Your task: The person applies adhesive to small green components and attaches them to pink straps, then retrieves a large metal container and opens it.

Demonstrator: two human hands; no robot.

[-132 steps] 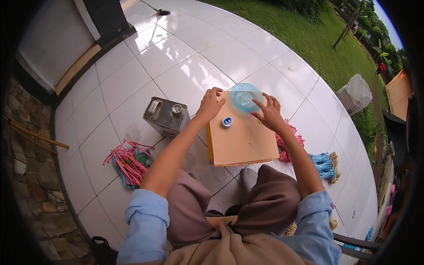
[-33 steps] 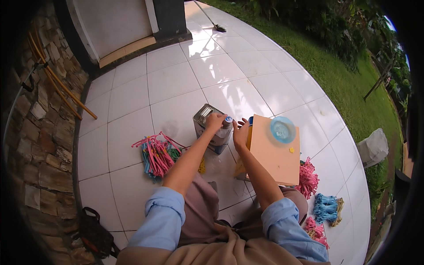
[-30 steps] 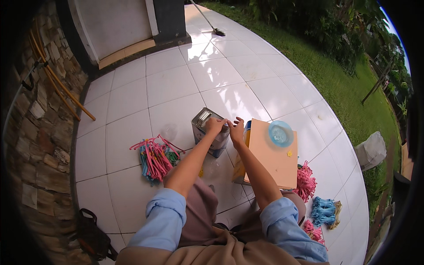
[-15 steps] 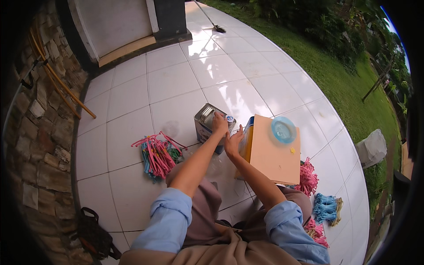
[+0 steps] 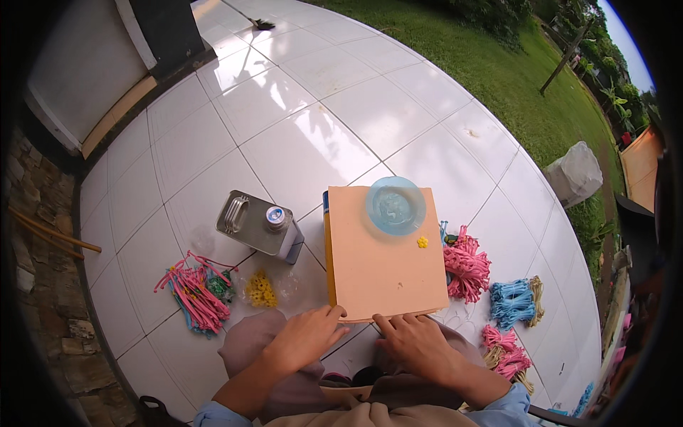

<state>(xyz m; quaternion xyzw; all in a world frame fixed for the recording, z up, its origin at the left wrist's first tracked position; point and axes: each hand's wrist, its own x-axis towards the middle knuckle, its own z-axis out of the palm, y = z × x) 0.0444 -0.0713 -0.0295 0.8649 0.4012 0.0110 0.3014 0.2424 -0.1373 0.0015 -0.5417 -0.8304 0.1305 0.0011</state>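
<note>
In front of me a flat tan board (image 5: 384, 267) lies on top of a yellow-sided box (image 5: 329, 263). My left hand (image 5: 313, 333) rests by the board's near left corner, fingers stretched out. Along the near edge lies my right hand (image 5: 413, 344), its fingers loosely spread and touching the board. Neither hand appears to hold anything. A translucent blue bowl (image 5: 395, 206) stands at the board's far side, its contents too unclear to name. Close to it sits a small yellow flower-shaped piece (image 5: 422, 243).
A rectangular metal can (image 5: 249, 226) with a round cap stands left of the board. Nearer are a clear bag of yellow pieces (image 5: 261, 289) and a pink-and-blue cord bundle (image 5: 196, 293). Pink bundles (image 5: 466, 267) and a blue bundle (image 5: 512, 302) lie right.
Both hands have left the metal can and come back to the board's near edge. My view has swung right. The bag of yellow pieces now shows between the cords and board.
</note>
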